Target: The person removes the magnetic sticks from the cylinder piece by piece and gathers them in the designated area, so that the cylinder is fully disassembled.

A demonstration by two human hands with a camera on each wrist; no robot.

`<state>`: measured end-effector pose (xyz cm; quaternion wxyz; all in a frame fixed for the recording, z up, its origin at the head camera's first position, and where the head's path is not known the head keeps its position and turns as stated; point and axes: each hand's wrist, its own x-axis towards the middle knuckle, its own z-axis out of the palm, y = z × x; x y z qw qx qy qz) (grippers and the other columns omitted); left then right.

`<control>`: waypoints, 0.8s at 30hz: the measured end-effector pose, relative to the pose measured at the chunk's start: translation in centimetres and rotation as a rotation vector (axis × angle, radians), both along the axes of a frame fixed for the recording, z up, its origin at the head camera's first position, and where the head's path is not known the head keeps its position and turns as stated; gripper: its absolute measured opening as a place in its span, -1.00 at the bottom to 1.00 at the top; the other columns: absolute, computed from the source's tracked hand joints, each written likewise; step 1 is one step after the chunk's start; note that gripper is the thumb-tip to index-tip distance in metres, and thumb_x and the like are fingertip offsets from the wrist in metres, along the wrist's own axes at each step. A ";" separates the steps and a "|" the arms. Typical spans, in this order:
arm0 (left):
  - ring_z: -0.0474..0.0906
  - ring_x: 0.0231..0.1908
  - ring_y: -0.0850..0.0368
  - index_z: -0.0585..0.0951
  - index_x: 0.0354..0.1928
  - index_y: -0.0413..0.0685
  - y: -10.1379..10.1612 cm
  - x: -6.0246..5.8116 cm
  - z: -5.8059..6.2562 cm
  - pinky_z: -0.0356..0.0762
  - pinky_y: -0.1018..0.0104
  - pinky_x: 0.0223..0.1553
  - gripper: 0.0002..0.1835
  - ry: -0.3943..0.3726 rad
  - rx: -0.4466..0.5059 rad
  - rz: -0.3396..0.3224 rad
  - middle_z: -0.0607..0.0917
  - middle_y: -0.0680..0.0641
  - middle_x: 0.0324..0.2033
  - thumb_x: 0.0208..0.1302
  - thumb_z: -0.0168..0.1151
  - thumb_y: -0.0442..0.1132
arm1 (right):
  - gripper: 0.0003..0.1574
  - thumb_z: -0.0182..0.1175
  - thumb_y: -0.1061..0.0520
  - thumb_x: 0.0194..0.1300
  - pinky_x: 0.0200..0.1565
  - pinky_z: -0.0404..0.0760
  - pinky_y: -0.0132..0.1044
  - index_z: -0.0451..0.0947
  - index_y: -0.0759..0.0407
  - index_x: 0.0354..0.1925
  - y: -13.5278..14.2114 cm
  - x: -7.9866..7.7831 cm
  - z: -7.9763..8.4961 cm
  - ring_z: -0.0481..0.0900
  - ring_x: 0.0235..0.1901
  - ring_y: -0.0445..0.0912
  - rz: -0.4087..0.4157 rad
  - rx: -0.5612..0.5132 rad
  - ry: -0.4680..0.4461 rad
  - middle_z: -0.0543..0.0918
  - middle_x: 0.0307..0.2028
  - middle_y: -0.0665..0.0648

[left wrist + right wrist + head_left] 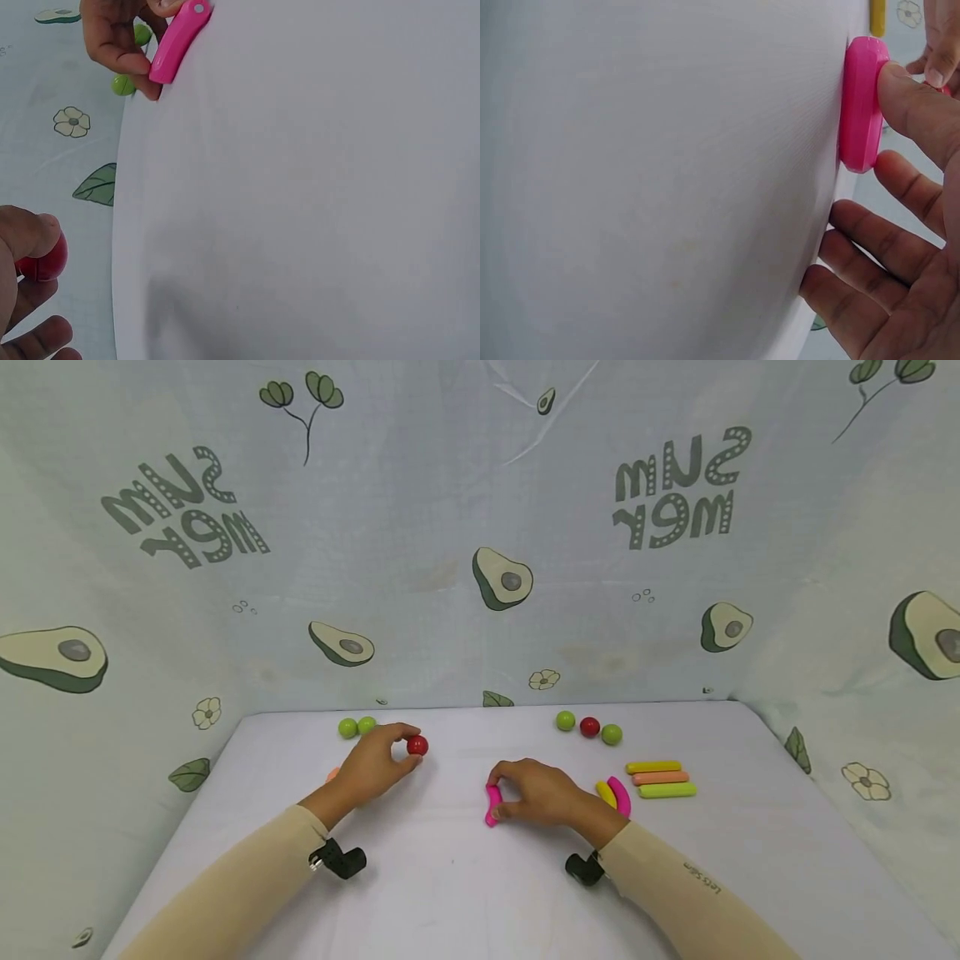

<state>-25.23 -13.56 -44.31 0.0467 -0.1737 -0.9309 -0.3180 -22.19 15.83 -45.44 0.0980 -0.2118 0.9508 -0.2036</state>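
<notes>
My left hand (pixel 372 766) pinches a small glossy red ball (pixel 417 745) between thumb and fingertip at the back left of the table. In the left wrist view the same red ball (pixel 51 259) shows, partly covered by the thumb. Nearer the middle, my right hand (pixel 543 793) holds a short, slightly curved pink plastic stick (pixel 492 805) by its ends, between thumb and finger. Up close in the right wrist view, the pink stick (pixel 862 105) has faceted sides and appears at the table surface; the other fingers are spread below it.
Two green balls (pixel 348 728) sit behind my left hand, and an orange piece (pixel 333 774) is mostly hidden by it. At back right are two more green balls (pixel 566 721) and a red one (pixel 589 727). Three straight sticks (pixel 660 778) and yellow and pink curved sticks (pixel 619 797) lie right.
</notes>
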 end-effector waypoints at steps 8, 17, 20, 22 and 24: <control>0.47 0.23 -0.16 0.58 0.28 -0.11 -2.5 -0.4 1.1 0.43 -0.18 0.25 -0.47 -0.033 0.000 0.077 0.66 -0.12 0.14 0.31 0.45 -0.15 | -0.53 0.55 -0.11 0.15 0.08 0.63 -0.01 0.59 -0.20 -0.01 -0.1 0.0 0.1 0.55 0.10 -0.03 -0.003 0.007 0.003 0.65 0.06 0.00; 0.45 0.24 -0.26 0.54 0.32 -0.18 -5.4 -1.1 1.6 0.41 -0.23 0.25 -0.46 -0.010 0.013 0.153 0.63 -0.22 0.18 0.36 0.40 -0.16 | -0.51 0.54 -0.12 0.15 0.06 0.63 -0.04 0.59 -0.19 0.01 0.1 -0.6 0.1 0.56 0.06 -0.05 0.009 0.011 0.015 0.66 0.03 -0.01; 0.45 0.25 -0.27 0.54 0.31 -0.20 -6.2 -1.4 1.4 0.40 -0.22 0.27 -0.46 -0.005 0.017 0.182 0.62 -0.25 0.19 0.37 0.39 -0.17 | -0.51 0.54 -0.12 0.16 0.06 0.63 -0.05 0.59 -0.18 0.01 0.2 -0.8 0.1 0.56 0.06 -0.06 0.015 0.011 0.017 0.66 0.03 -0.01; 0.45 0.24 -0.28 0.54 0.31 -0.20 -6.8 -1.5 1.3 0.41 -0.23 0.26 -0.46 -0.012 0.011 0.205 0.61 -0.26 0.19 0.37 0.39 -0.16 | -0.51 0.54 -0.12 0.16 0.07 0.63 -0.05 0.58 -0.19 0.01 0.2 -0.9 0.1 0.56 0.07 -0.06 0.016 0.010 0.018 0.66 0.04 -0.01; 0.46 0.22 -0.30 0.53 0.31 -0.22 -7.4 -1.7 1.2 0.42 -0.24 0.24 -0.46 -0.011 0.003 0.220 0.61 -0.29 0.18 0.37 0.38 -0.17 | -0.51 0.54 -0.12 0.16 0.07 0.63 -0.05 0.58 -0.19 0.01 0.3 -0.9 0.0 0.56 0.08 -0.05 0.020 0.007 0.020 0.66 0.05 0.00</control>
